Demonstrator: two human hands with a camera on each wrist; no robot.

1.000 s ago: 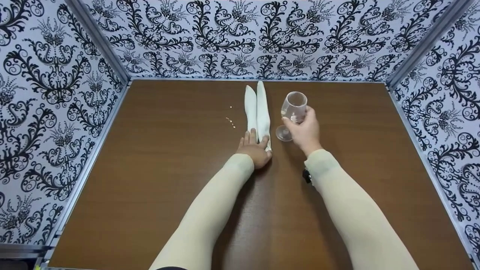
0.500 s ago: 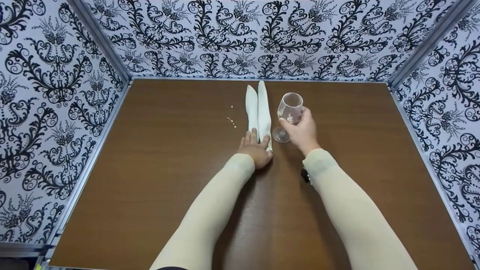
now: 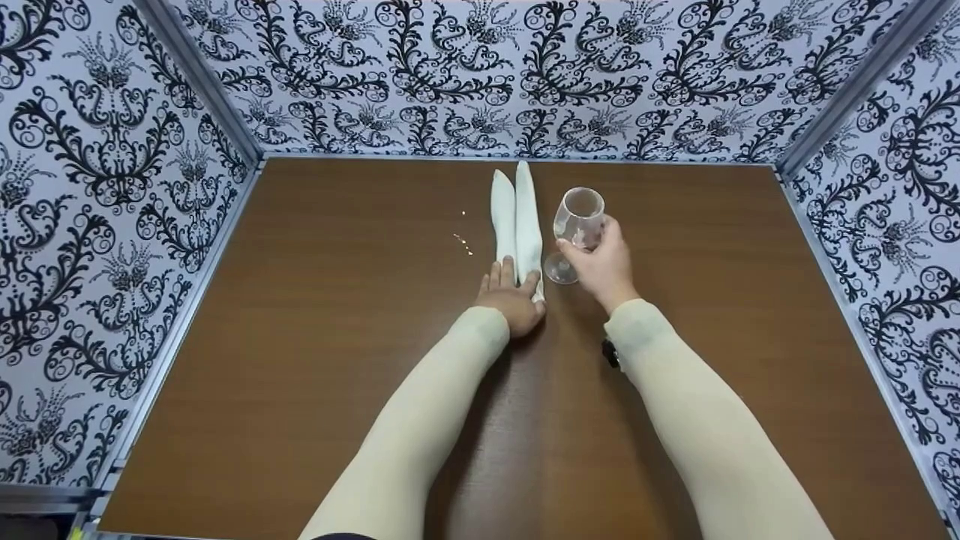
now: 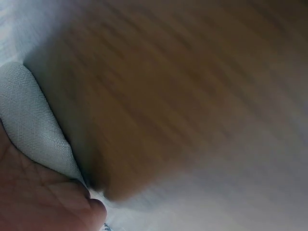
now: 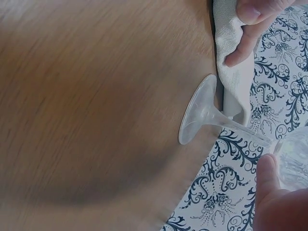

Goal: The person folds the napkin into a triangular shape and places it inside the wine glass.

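A white folded cloth napkin [image 3: 528,214] lies lengthwise on the table, its two long pointed ends toward the back wall. My left hand [image 3: 513,306] rests on its near end with fingers spread and straight. In the left wrist view, the palm [image 4: 38,202] lies along the fabric. Just right of the napkin, my right hand [image 3: 604,264] grips a clear stemmed wine glass [image 3: 579,217] low on the bowl, thumb in front. The glass stands upright, and its round foot [image 5: 199,113] shows right at the tabletop, close beside the napkin.
The brown wooden table [image 3: 300,360] is bordered by patterned walls [image 3: 450,75] at the back and both sides, with metal posts at the corners. Several small pale specks [image 3: 463,243] lie left of the napkin.
My right hand has shifted the wine glass slightly left, closer to the napkin, and then nearly stopped. The left hand stays in place on the napkin.
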